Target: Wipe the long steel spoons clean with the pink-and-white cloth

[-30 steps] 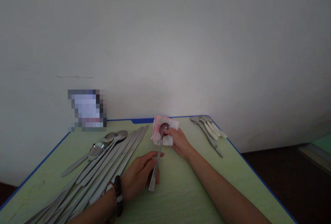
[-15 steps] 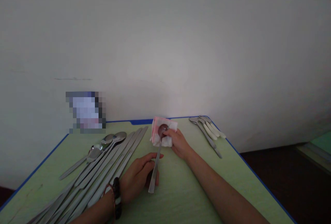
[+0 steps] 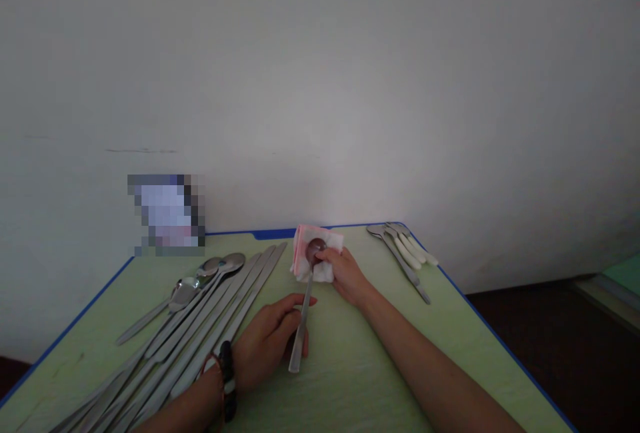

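Observation:
A metal spoon slants up from near the middle of the table, its bowl farthest from me. My left hand has its fingers curled around the spoon's handle. Under the bowl lies a folded pink-and-white cloth. My right hand grips the cloth together with the bowl, thumb pressed inside the bowl. The fingers behind the cloth are hidden.
Left of my hands several knives and spoons lie side by side. At the far right are a metal utensil and forks with cream handles. The green table has a blue edge against the wall. A blurred-out object stands back left.
Hardly anything differs; both hands keep their grip on the spoon and cloth, and the view has shifted very slightly.

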Demonstrator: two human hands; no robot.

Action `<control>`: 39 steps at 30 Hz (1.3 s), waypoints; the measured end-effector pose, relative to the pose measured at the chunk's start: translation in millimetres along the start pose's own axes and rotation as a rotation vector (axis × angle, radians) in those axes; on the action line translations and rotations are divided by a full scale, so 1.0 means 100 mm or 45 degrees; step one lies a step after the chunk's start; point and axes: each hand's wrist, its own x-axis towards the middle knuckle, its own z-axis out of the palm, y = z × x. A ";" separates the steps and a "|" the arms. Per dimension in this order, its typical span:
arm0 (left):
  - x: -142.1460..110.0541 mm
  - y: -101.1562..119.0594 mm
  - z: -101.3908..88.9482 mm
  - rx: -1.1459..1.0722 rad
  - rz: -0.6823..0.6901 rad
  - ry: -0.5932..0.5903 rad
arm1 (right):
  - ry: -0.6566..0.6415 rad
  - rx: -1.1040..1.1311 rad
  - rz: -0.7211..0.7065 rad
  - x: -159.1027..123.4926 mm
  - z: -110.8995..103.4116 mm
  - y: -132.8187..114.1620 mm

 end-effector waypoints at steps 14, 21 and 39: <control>0.00 -0.02 0.00 0.055 0.011 0.000 | -0.015 -0.021 -0.015 0.05 -0.04 0.06; 0.01 -0.03 0.00 0.107 0.049 0.006 | -0.005 -0.011 0.006 0.01 -0.02 0.03; -0.01 -0.01 0.00 0.189 0.083 -0.009 | -0.029 -0.032 0.025 0.03 -0.04 0.04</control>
